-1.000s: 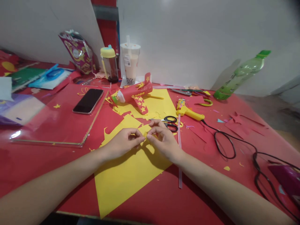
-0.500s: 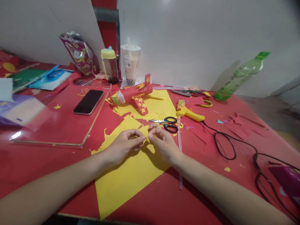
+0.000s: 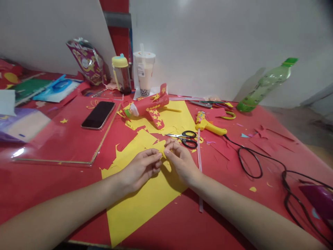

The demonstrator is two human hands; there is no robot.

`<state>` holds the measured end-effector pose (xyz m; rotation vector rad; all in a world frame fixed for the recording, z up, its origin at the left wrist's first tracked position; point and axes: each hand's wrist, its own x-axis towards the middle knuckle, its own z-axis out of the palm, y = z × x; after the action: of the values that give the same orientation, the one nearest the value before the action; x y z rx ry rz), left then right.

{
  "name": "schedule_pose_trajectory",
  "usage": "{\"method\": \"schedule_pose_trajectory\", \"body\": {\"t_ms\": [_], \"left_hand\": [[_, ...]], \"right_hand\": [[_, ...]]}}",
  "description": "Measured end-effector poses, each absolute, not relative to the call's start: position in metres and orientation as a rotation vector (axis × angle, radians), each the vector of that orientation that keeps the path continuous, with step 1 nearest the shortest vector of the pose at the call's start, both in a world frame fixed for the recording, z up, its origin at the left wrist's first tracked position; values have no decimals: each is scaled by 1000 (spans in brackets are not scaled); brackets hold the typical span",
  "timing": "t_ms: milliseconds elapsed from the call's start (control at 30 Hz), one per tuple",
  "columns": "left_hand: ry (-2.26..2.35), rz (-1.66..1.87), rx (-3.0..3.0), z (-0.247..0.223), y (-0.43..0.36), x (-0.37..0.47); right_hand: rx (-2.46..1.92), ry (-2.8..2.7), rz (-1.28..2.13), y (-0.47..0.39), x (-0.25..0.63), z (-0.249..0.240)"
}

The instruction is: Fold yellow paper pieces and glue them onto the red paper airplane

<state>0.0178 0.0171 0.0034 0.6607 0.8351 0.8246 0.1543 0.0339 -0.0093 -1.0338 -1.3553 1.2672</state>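
Together, the left hand (image 3: 140,168) and the right hand (image 3: 180,160) meet over a large yellow paper sheet (image 3: 140,198) that lies near the front edge of the red table (image 3: 39,180). Their fingertips are drawn narrow and pinch a small yellow paper scrap (image 3: 163,152) between them, just above the sheet, near the middle of the table; how much of the scrap each hand grips is hard to tell.

Just beyond the right hand lie black-handled scissors (image 3: 186,136), and a thin clear stick (image 3: 199,163) runs along the table beside that wrist. Farther right lies a yellow glue gun (image 3: 208,124), its black cord (image 3: 260,166) looping toward the near right. Beyond the hands rests a red paper plane with yellow stars (image 3: 149,106). To the far left lies a dark phone (image 3: 98,114); behind it stand a small yellow-lidded bottle (image 3: 121,73) and a milk tea cup (image 3: 144,73). A green bottle (image 3: 265,85) leans against the wall at the far right.
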Motion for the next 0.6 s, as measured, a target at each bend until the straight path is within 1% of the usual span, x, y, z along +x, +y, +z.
{"method": "schedule_pose_trajectory", "body": {"t_ms": [133,400,600], "left_hand": [[844,763,758,3,19,15],[1022,658,1338,13,34,0],[1046,677,1448,16,38,-3]], "right_hand": [[-1039,-1427,1270,36,157,-8],[-1012,-1717,1222,41,164,-1],[-990,-1740,1203,42,165,-3]]}}
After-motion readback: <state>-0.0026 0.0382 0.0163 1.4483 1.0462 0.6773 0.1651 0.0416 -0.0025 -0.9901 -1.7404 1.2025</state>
